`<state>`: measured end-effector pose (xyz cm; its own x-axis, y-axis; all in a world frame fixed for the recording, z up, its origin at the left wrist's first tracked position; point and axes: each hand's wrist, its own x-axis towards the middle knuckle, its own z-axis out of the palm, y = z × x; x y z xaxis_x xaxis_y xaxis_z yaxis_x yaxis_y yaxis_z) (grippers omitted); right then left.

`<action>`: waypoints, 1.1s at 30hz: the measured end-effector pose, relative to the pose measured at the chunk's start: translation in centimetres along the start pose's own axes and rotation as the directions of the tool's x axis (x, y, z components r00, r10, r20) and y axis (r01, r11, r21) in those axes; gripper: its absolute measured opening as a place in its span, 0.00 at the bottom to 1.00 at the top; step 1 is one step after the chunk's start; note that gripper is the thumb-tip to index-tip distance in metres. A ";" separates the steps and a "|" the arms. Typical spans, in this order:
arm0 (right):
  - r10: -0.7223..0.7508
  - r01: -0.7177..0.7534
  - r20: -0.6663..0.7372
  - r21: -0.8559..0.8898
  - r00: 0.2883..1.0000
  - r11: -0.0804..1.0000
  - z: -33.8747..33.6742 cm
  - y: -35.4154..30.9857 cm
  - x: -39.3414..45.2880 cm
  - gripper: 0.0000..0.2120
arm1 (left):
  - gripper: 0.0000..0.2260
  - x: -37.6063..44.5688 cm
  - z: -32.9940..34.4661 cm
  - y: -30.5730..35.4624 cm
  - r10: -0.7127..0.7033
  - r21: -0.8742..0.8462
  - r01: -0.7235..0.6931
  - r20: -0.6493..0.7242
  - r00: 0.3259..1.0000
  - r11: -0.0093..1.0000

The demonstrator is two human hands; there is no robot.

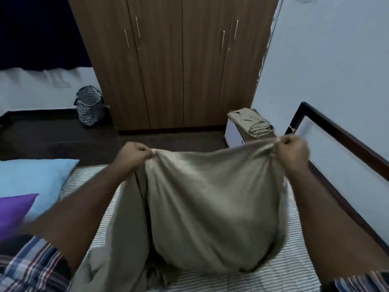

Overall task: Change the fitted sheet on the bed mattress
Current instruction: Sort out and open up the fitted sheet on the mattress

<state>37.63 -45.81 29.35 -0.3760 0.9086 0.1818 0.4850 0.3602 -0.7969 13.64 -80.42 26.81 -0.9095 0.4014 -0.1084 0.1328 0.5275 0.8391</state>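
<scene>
Head view, from left to right. A purple pillow (12, 213) overlaps a light-blue pillow (35, 182) at the left edge of the striped grey-and-white mattress (294, 268); beyond them a black-and-white zigzag fabric basket (90, 106) stands on the dark floor (52, 131) beside the brown wooden wardrobe (179, 64). The left hand (134, 153), extending from a plaid sleeve (31, 264), has its fingers curled tight on one upper corner of the beige-olive fitted sheet (210, 203). The sheet hangs between both hands as a slack pouch, raised above the middle of the mattress, its lower folds lying on the striped surface near the bottom edge. The right hand (292, 151) likewise clenches the opposite upper corner; the two hands are held well apart at about equal height. Behind the right hand a folded beige cloth (250, 122) lies on a white box (233, 133) near the wardrobe's base. A dark wooden bed frame (345, 133) runs along the mattress's right edge against the pale wall (336, 60).
</scene>
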 end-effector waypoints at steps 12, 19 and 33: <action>-0.153 0.087 0.204 0.298 0.967 0.950 3.4 -7.5 -14.4 0.07 | 0.09 -5.1 4.2 6.6 0.195 -0.120 -0.182 0.106 0.975 0.976; -0.193 -0.093 0.557 0.444 0.808 0.891 6.8 -8.6 -16.1 0.11 | 0.15 -6.8 4.5 5.6 0.307 -0.036 -0.312 0.327 0.894 0.949; -0.296 0.250 0.569 0.159 0.767 0.955 7.2 -8.8 -15.5 0.09 | 0.19 -9.7 2.0 -1.7 0.255 -0.420 -0.079 0.382 0.888 0.904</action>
<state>33.53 -64.54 29.42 -0.8811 0.4705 0.0477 0.2433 0.5376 -0.8073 22.97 -83.71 25.40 -0.6234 0.7772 -0.0858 0.0269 0.1309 0.9910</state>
